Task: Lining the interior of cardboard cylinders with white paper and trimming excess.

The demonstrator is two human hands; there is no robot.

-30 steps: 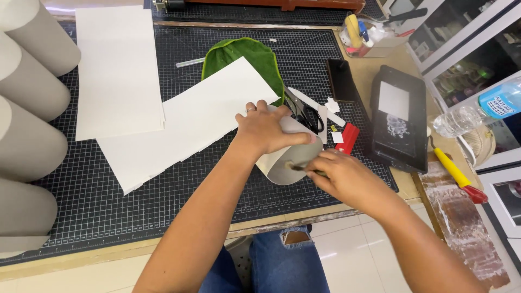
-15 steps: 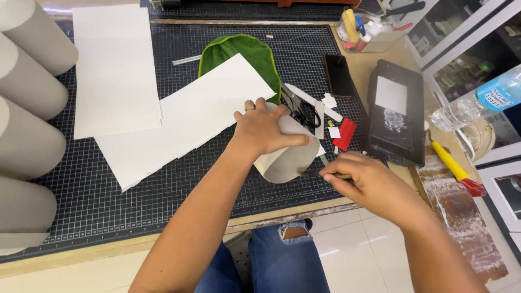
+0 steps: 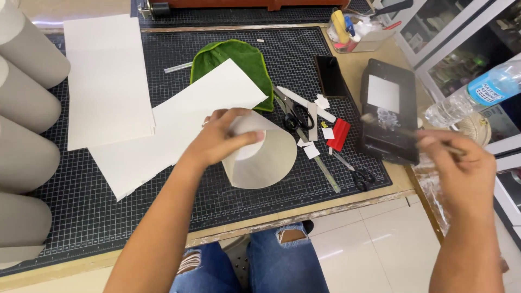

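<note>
While blurred, right hand (image 3: 461, 168) grip apparently pinching brush (image 3: 404, 132); left hand (image 3: 220, 142) grip clasped round paper cone (image 3: 268, 160).

Scissors (image 3: 296, 113) and a green leaf (image 3: 239, 68) lie mid-mat (image 3: 135, 217); white sheets (image 3: 106, 76) toward its left edge; a bottle (image 3: 472, 95) at the bench's right edge.

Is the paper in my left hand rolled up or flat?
Rolled: the left hand holds the paper cone, its curved wall widening toward you.

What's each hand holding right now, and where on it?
Left hand grips the paper cone at its narrow top end. Right hand pinches a thin brush near the rear of its handle.
</note>
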